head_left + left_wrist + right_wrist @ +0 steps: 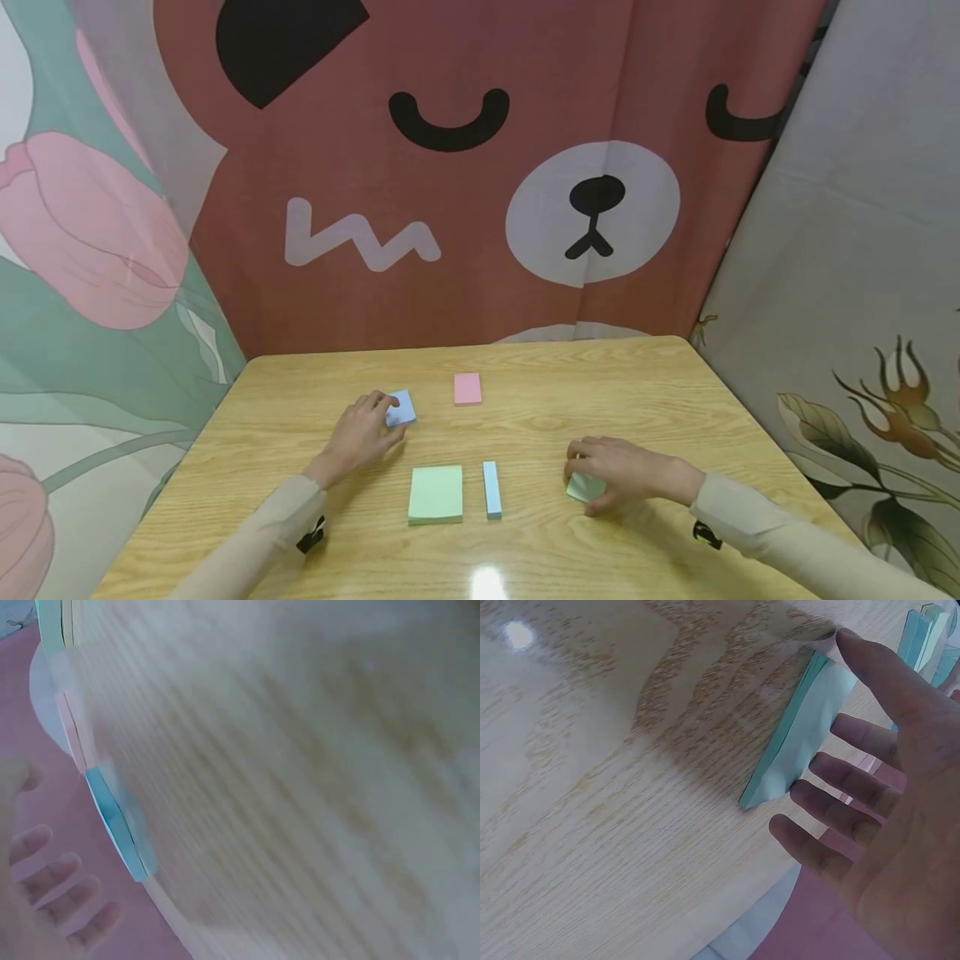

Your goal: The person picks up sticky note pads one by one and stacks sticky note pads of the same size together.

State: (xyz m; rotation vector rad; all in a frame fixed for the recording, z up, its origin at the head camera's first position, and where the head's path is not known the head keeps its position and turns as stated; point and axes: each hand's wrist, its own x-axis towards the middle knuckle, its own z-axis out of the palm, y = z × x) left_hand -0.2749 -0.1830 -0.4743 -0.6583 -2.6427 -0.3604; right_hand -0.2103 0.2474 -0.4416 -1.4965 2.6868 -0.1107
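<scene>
My left hand [363,433] reaches over the table beside a small blue sticky-note pad [402,407]. In the head view its thumb and fingers overlap the pad's left side. The left wrist view shows the loosely bent fingers [56,877] apart from the blue pad [116,825]. On the right, my right hand [618,471] spans a light green sticky-note pad [585,487], partly hiding it. The right wrist view has the thumb at one corner of this green pad [806,727], with the fingertips [802,791] along its far edge.
A larger green sticky-note pad [435,496] lies between the hands, beside a narrow blue strip pad [492,490]. Farther back lies a pink pad [467,389]. The wooden table [337,567] ends at a hanging bear-print cloth [360,308].
</scene>
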